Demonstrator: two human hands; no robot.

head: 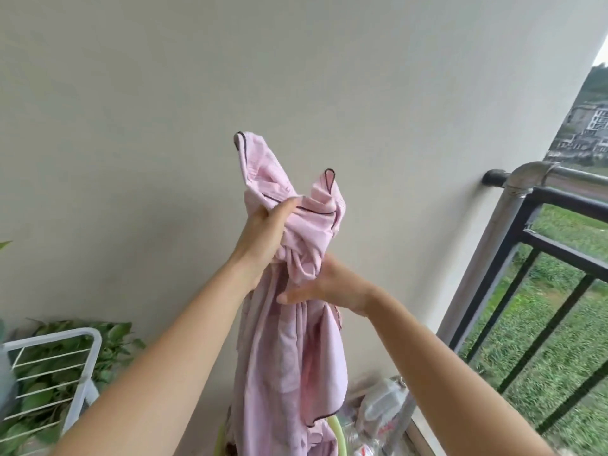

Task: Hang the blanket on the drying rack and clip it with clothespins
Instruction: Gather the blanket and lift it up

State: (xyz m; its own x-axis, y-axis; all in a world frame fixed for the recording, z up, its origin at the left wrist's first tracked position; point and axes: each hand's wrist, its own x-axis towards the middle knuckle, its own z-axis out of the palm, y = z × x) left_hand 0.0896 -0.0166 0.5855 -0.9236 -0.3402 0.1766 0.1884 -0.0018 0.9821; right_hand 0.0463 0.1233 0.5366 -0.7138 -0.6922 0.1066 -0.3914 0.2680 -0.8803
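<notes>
A pale pink blanket [289, 350] with dark piping hangs bunched in front of me, lifted against a grey wall. My left hand [263, 235] grips its gathered upper part, with two corners sticking up above the fist. My right hand [329, 287] is lower and to the right, fingers against the twisted folds just under the left hand. The blanket's lower end trails down into a light green basket [337, 429] at the bottom. The white wire drying rack [82, 363] stands at the lower left, apart from the blanket. No clothespins are visible.
Green leafy plants [108, 343] sit behind the rack by the wall. A black balcony railing [559, 255] with a metal pipe [493, 245] runs along the right. Plastic bags and bottles [378, 419] lie on the floor beside the basket.
</notes>
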